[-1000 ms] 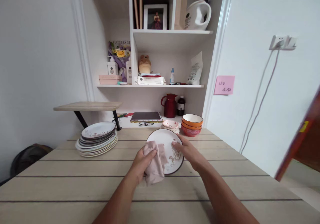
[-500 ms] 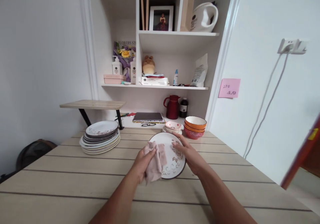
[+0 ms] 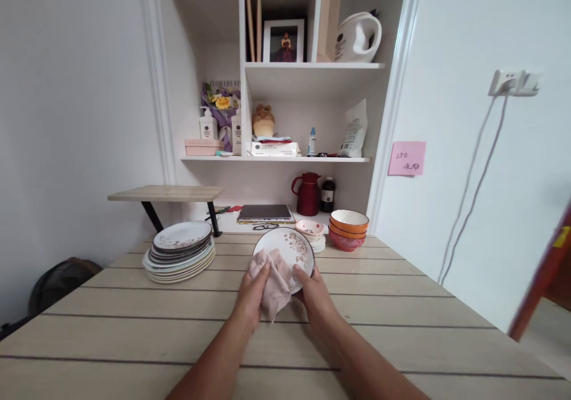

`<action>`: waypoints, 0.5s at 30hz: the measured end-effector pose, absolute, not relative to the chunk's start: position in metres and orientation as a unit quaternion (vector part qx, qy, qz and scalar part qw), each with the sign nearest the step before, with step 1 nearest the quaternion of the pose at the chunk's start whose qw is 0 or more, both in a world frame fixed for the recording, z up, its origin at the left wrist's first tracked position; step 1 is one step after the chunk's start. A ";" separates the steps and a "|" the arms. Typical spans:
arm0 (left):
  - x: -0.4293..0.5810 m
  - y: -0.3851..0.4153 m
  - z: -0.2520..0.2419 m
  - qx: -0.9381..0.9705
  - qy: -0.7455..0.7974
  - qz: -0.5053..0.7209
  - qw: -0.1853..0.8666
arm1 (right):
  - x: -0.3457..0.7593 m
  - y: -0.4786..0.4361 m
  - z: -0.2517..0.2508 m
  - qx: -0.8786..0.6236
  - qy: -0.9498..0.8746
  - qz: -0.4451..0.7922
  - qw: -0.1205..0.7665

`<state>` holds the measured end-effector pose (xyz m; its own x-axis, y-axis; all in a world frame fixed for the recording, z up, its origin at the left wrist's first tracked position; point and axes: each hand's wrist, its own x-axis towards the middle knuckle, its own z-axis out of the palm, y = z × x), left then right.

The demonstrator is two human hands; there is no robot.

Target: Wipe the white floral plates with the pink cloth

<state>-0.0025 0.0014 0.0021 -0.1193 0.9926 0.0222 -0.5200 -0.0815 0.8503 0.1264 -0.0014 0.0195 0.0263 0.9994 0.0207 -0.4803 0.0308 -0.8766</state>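
Observation:
A white plate (image 3: 279, 239) with a dark rim and brown flower pattern is tilted up between my two hands, above the wooden table. My left hand (image 3: 253, 290) is closed on a pale pink cloth (image 3: 276, 281), which lies over the plate's lower left part and hangs down below its edge. At the plate's lower right edge, my right hand (image 3: 314, 290) grips the rim, thumb on the face and fingers hidden underneath.
To the left stands a stack of plates (image 3: 181, 257) beside a small raised shelf (image 3: 165, 193). Stacked orange and red bowls (image 3: 348, 230) and small pink-patterned dishes (image 3: 310, 228) sit behind on the right. A red jug (image 3: 307, 194) and a closed laptop (image 3: 264, 212) are farther back.
The plate has turned and shifted left and is now tilted toward me. My right hand has moved from its right side to grip the lower right rim. The cloth stays in my left hand.

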 end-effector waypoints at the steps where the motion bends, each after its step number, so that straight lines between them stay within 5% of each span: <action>1: -0.002 0.002 0.002 0.345 0.356 0.649 0.577 | 0.129 0.000 0.020 -0.367 -0.352 0.597 0.621; 15: 0.000 -0.013 0.014 0.429 0.429 0.570 0.555 | 0.206 0.014 0.049 -0.460 -0.536 0.561 0.432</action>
